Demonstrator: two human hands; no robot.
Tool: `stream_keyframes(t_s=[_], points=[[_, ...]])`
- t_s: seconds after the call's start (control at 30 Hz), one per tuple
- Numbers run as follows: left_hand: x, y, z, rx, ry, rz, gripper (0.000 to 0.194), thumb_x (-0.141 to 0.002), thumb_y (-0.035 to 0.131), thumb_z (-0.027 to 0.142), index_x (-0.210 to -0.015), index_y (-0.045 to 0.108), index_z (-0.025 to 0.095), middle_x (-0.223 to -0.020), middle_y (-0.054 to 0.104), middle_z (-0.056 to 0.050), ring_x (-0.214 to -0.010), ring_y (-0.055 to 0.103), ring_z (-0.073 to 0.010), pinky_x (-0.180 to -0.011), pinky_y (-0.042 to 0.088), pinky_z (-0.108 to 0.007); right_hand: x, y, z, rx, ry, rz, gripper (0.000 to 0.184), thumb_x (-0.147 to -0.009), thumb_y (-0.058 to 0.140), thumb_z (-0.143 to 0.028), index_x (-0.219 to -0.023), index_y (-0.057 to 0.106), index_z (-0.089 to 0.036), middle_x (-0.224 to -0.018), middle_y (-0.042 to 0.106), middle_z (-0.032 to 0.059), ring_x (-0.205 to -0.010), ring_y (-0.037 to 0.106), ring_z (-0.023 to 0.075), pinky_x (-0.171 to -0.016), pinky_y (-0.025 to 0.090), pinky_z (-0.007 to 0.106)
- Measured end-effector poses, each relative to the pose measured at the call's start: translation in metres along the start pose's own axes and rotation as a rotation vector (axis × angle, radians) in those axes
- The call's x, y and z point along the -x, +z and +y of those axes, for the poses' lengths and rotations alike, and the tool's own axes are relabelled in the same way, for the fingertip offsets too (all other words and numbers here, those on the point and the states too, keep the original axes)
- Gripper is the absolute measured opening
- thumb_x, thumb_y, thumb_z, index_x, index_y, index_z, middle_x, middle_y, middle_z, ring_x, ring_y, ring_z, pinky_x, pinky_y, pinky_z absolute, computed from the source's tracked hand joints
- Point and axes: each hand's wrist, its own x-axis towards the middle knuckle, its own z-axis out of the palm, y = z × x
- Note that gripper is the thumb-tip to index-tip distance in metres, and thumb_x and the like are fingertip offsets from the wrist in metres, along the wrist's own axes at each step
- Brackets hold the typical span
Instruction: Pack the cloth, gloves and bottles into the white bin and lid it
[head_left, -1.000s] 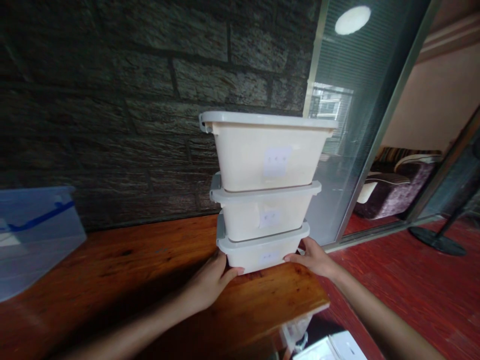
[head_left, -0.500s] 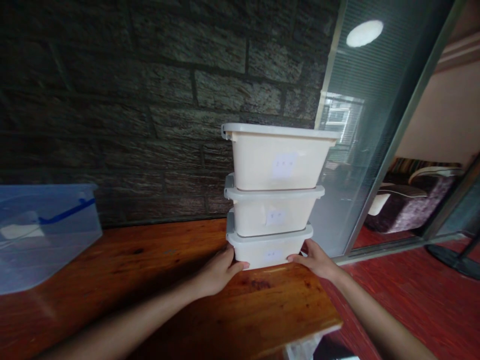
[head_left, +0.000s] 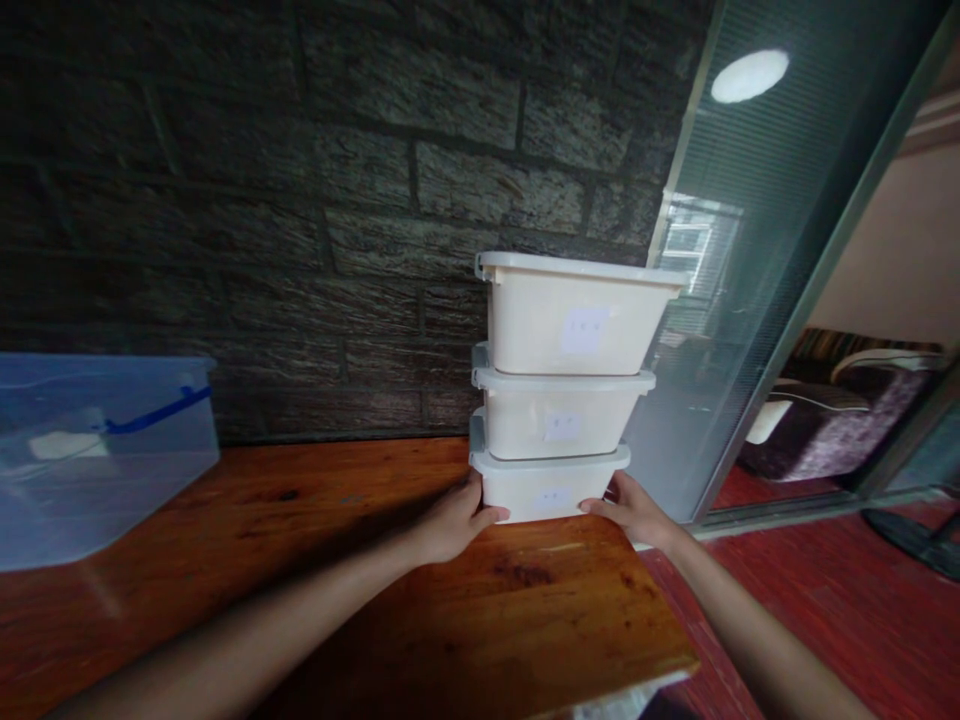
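Observation:
Three white lidded storage boxes stand in a stack at the right end of the wooden table. The top box and middle box each carry a small paper label on the front, as does the bottom box. My left hand grips the bottom box at its left side, thumb on the front face. On the opposite side my right hand holds the same box, its thumb at the front right corner. The fingers behind the sides are partly hidden. All three boxes are upright.
A translucent bluish bin with a blue handle sits on the wooden table at left. Behind is a dark stone wall. Right of the stack are a glass door panel, a purple sofa and red floor.
The stack, with both hands on the bottom box, has shifted away from me toward the wall. The whole view has also moved slightly, sliding the surroundings rightward.

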Motion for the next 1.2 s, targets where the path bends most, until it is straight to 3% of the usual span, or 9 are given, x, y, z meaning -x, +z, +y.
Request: stream_keyframes(t_s=[0.47,0.67,1.2], points=[[-0.013,0.001,-0.009,0.047,0.001,0.018,0.06,-0.093,0.06,0.045,-0.144,0.048,0.017,-0.153,0.054,-0.014,-0.14,0.051,-0.0309,-0.121,0.036,-0.045,-0.016,-0.002,0.002,-0.026,-0.006,0.006,0.06,-0.073,0.088,-0.044,-0.121,0.064,-0.019,-0.13,0.072,0.0132,-0.121,0.067,0.0329,-0.109,0.049,0.053],[-0.019,0.001,-0.015,0.053,0.012,0.019,0.062,-0.094,0.059,0.044,-0.146,0.047,0.014,-0.154,0.053,-0.017,-0.142,0.05,-0.0306,-0.122,0.034,-0.044,-0.022,-0.002,0.005,-0.036,-0.017,0.013,0.066,-0.072,0.089,-0.044,-0.126,0.061,-0.02,-0.135,0.069,0.0129,-0.123,0.065,0.0317,-0.11,0.049,0.052],[-0.032,0.002,-0.028,0.075,0.029,0.021,0.064,-0.096,0.056,0.045,-0.151,0.043,0.016,-0.155,0.052,-0.014,-0.142,0.049,-0.0277,-0.123,0.033,-0.044,-0.037,0.0,0.01,-0.1,-0.022,-0.011,0.064,-0.073,0.088,-0.042,-0.126,0.058,-0.021,-0.131,0.07,0.0133,-0.118,0.068,0.0288,-0.104,0.053,0.047]])
